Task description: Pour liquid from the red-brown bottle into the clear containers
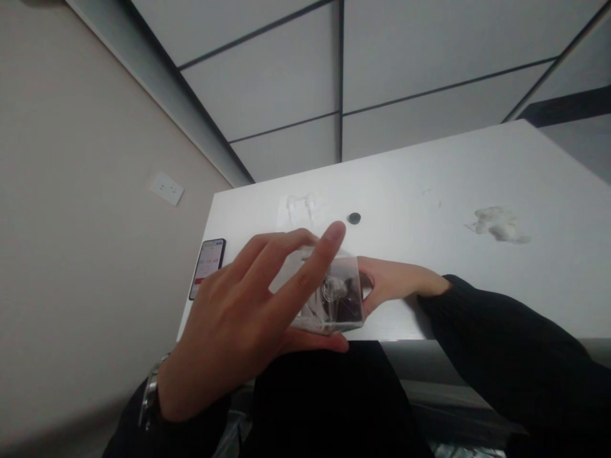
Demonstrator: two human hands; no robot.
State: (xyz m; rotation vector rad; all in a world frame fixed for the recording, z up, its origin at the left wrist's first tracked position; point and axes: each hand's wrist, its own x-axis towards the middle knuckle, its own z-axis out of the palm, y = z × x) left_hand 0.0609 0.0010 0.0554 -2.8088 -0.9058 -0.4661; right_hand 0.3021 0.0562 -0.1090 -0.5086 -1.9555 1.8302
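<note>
A clear plastic box (351, 286) is held just above the table's front edge. Through its wall a white coiled item shows beside something dark; what they are I cannot tell. My left hand (238, 312) is closed around the box from the left, with one finger lying across its upper face and the thumb beneath. On the far right side, my right hand (389, 278) grips the same box, and part of its fingers is hidden behind the box.
The white table (405, 184) carries a phone (207, 267) at the left, a small dark disc (354, 218) beyond the box and a pale, two-pronged item (300, 205). A crumpled whitish wad (500, 224) lies at the right. Panelled doors (286, 89) stand behind.
</note>
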